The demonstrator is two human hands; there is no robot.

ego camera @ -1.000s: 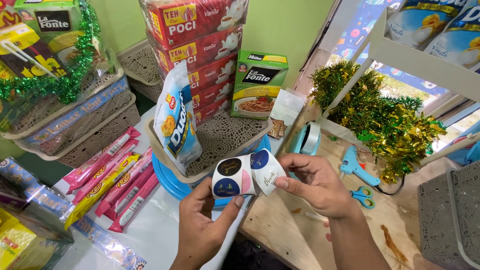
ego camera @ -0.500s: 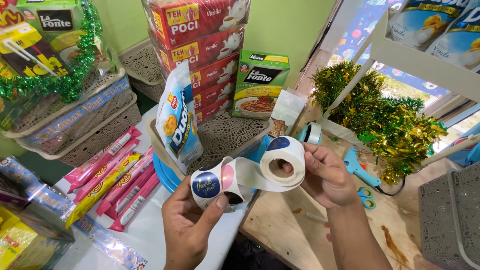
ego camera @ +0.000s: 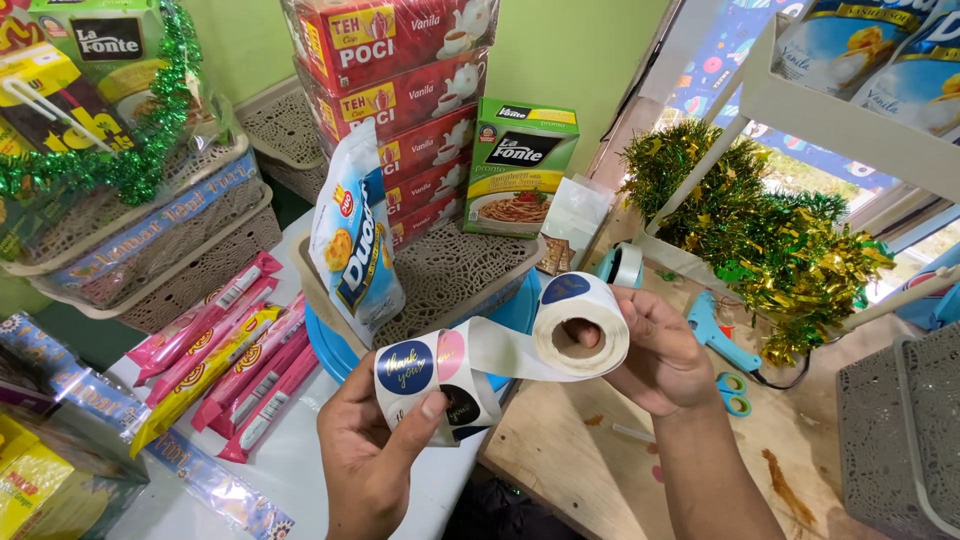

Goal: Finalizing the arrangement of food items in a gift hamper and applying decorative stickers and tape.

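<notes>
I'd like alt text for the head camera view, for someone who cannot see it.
Two hands unroll a sticker roll: the right hand holds the roll, the left hand pulls its strip of round stickers. Behind are a snack basket and gold tinsel.

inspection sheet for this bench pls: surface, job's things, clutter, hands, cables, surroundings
Surface: wooden bench, stained; white tabletop alongside.
Job's things: sticker roll with its strip of round stickers pulled out.
Clutter: biscuit pouch in lace-pattern basket, pink sachets, pasta box, tea cartons, scissors, glue gun.
Hands: left hand pinches the strip; right hand holds the roll.
Cables: dark cord from the glue gun.
Surroundings: gold-green tinsel, green wall.
</notes>
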